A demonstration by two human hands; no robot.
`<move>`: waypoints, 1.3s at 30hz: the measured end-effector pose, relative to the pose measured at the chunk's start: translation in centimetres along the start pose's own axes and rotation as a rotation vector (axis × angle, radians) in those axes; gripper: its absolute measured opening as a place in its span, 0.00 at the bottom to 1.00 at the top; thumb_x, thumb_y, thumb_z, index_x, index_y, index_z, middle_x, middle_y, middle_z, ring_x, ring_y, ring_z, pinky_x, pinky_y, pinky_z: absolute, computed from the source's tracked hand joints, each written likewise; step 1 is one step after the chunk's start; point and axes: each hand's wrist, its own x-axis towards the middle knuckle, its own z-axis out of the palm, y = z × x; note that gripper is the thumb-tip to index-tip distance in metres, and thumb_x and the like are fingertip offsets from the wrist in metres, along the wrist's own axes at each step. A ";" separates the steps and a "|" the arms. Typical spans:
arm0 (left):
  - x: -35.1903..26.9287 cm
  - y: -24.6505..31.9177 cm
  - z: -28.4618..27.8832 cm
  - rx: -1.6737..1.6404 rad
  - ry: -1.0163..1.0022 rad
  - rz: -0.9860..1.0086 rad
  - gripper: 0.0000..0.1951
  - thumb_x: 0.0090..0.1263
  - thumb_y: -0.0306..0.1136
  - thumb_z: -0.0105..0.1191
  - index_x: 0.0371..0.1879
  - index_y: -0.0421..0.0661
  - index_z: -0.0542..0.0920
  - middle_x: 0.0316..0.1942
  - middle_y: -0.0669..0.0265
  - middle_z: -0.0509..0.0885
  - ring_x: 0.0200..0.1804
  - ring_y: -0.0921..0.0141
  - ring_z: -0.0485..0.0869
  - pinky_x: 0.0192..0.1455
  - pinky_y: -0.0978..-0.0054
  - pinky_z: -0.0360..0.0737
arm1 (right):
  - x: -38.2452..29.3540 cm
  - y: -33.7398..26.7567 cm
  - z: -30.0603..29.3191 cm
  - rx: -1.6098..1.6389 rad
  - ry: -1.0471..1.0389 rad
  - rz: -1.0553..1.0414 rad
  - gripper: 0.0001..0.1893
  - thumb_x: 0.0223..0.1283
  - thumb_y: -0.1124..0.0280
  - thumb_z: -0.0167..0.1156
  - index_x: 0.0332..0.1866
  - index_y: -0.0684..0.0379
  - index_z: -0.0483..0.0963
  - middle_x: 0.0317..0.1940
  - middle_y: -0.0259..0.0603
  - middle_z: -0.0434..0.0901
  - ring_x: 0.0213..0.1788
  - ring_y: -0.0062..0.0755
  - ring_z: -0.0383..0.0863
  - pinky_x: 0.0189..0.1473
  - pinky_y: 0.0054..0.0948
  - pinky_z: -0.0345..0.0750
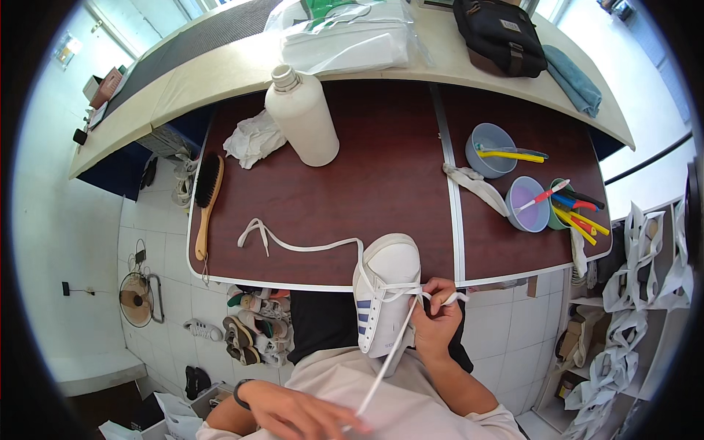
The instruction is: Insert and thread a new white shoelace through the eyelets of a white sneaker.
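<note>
A white sneaker [388, 291] with blue side stripes stands with its toe on the table's front edge, its heel towards my body. A white shoelace [319, 247] runs from its lower eyelets in a curve across the table to the left. My right hand [437, 316] is at the sneaker's right side, thumb and fingers pinching the lace by the eyelets, with a lace end sticking out to the right. Another stretch of lace runs taut from the eyelets down to my left hand [302, 412], low in front of my shirt; its fingertips are blurred where they meet the lace.
A white plastic bottle [308, 121] and crumpled white paper [254, 139] are at the table's back left. A wooden-handled brush [208, 203] lies along the left edge. On the right, cups [491, 168] hold toothbrushes and other brushes, beside a white cloth [478, 187]. Shoes [258, 324] lie on the floor.
</note>
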 end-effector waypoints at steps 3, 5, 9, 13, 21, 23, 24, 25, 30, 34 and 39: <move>-5.3 -1.0 -0.6 -0.512 0.047 -0.154 0.05 0.76 0.28 0.55 0.37 0.41 0.78 0.52 0.53 0.83 0.71 0.47 0.69 0.73 0.44 0.59 | -0.3 -0.2 0.0 -0.095 0.005 -0.066 0.21 0.50 0.90 0.67 0.27 0.55 0.60 0.43 0.39 0.72 0.42 0.21 0.71 0.49 0.22 0.72; -9.7 -2.7 -0.6 -0.534 0.170 -0.291 0.04 0.75 0.27 0.56 0.38 0.41 0.78 0.47 0.56 0.84 0.70 0.49 0.71 0.72 0.47 0.61 | -0.4 -0.5 0.0 -0.168 0.022 -0.120 0.22 0.50 0.89 0.68 0.26 0.55 0.60 0.42 0.38 0.72 0.41 0.21 0.71 0.47 0.22 0.72; -15.9 -5.9 1.2 -0.747 0.552 -0.502 0.06 0.74 0.32 0.56 0.37 0.42 0.78 0.42 0.61 0.81 0.65 0.57 0.73 0.69 0.54 0.65 | -1.4 0.0 -0.5 -0.216 -0.020 -0.138 0.25 0.48 0.88 0.72 0.22 0.54 0.60 0.40 0.38 0.71 0.37 0.19 0.68 0.38 0.20 0.68; -18.1 -7.4 2.7 -0.868 0.706 -0.466 0.11 0.75 0.38 0.54 0.32 0.44 0.76 0.36 0.64 0.77 0.57 0.60 0.75 0.68 0.57 0.65 | -0.9 -0.4 -1.0 -0.221 -0.121 -0.137 0.24 0.48 0.88 0.73 0.23 0.55 0.60 0.40 0.37 0.71 0.32 0.15 0.68 0.31 0.17 0.66; -21.4 -6.5 4.2 -0.731 0.926 -0.751 0.10 0.73 0.37 0.55 0.31 0.45 0.76 0.40 0.64 0.80 0.50 0.63 0.78 0.66 0.61 0.68 | 0.1 -1.6 -3.0 -0.110 -0.196 0.314 0.18 0.49 0.84 0.75 0.33 0.59 0.70 0.39 0.33 0.72 0.32 0.13 0.70 0.37 0.17 0.72; -19.2 -5.0 3.2 -0.629 1.012 -0.737 0.08 0.73 0.34 0.55 0.31 0.45 0.76 0.43 0.64 0.82 0.50 0.63 0.78 0.65 0.62 0.69 | 0.6 -2.2 -3.3 -0.121 -0.256 0.293 0.16 0.51 0.85 0.73 0.38 0.60 0.72 0.38 0.34 0.74 0.34 0.15 0.73 0.42 0.19 0.73; -17.9 -4.5 2.4 -0.322 1.195 -0.784 0.05 0.72 0.32 0.56 0.34 0.45 0.77 0.47 0.61 0.81 0.54 0.62 0.78 0.65 0.62 0.70 | 1.0 -2.6 -3.1 -0.040 -0.197 0.236 0.15 0.52 0.85 0.72 0.38 0.60 0.72 0.38 0.35 0.76 0.35 0.17 0.74 0.43 0.20 0.74; -16.4 -4.0 1.5 -0.001 1.357 -0.817 0.03 0.71 0.29 0.57 0.38 0.45 0.78 0.51 0.59 0.81 0.57 0.61 0.78 0.65 0.62 0.70 | 1.2 -2.9 -3.0 0.041 -0.136 0.176 0.14 0.54 0.85 0.71 0.39 0.60 0.73 0.39 0.36 0.78 0.35 0.18 0.75 0.44 0.20 0.74; -2.6 -1.5 -1.4 1.048 1.256 -0.352 0.12 0.56 0.30 0.69 0.39 0.47 0.83 0.57 0.57 0.79 0.67 0.56 0.73 0.67 0.61 0.70 | 3.0 -3.4 -5.3 -0.023 -0.139 0.105 0.07 0.65 0.77 0.66 0.39 0.62 0.74 0.43 0.44 0.81 0.45 0.27 0.79 0.51 0.27 0.77; 6.9 -3.4 -0.7 1.319 0.832 -0.284 0.13 0.53 0.35 0.73 0.36 0.51 0.87 0.65 0.58 0.76 0.72 0.50 0.67 0.70 0.47 0.67 | 4.1 -3.9 -5.6 0.087 -0.266 0.109 0.06 0.68 0.73 0.64 0.39 0.63 0.74 0.45 0.46 0.82 0.48 0.30 0.80 0.57 0.32 0.76; 9.3 -6.3 -1.4 1.467 0.838 -0.486 0.11 0.56 0.35 0.72 0.35 0.49 0.85 0.71 0.57 0.71 0.76 0.45 0.61 0.73 0.40 0.61 | 4.0 -4.1 -4.6 0.133 -0.503 0.227 0.05 0.69 0.73 0.62 0.40 0.61 0.74 0.53 0.48 0.81 0.56 0.33 0.78 0.62 0.36 0.72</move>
